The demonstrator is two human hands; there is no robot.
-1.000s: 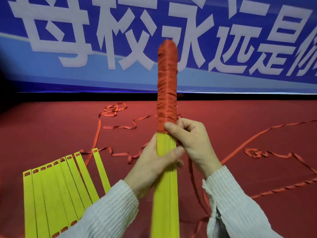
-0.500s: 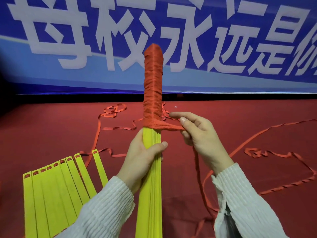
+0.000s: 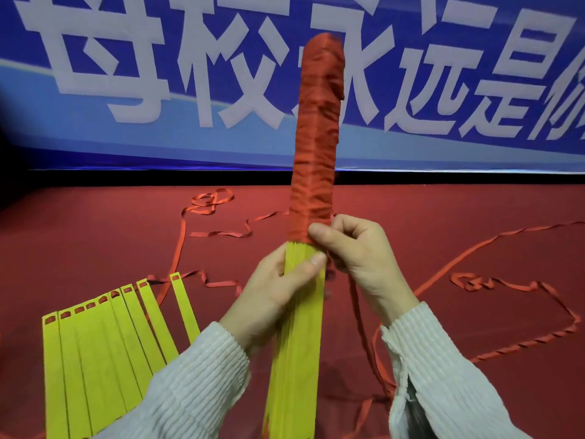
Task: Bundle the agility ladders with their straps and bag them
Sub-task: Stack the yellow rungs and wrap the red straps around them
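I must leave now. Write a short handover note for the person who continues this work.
Left hand grips the yellow rung bundle just below the wrap.
Right hand pinches the red strap at the wrap's lower edge.
Done: upper part of the bundle is wrapped.
Left: wrap the lower part, bundle the fanned ladder on the red floor, bag both. No bag in view.

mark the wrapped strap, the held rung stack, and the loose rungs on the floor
wrapped strap (image 3: 316, 134), head view, middle of the red winding.
held rung stack (image 3: 297, 350), head view, bare yellow face below the hands.
loose rungs (image 3: 104, 353), head view, middle of the fanned yellow slats.
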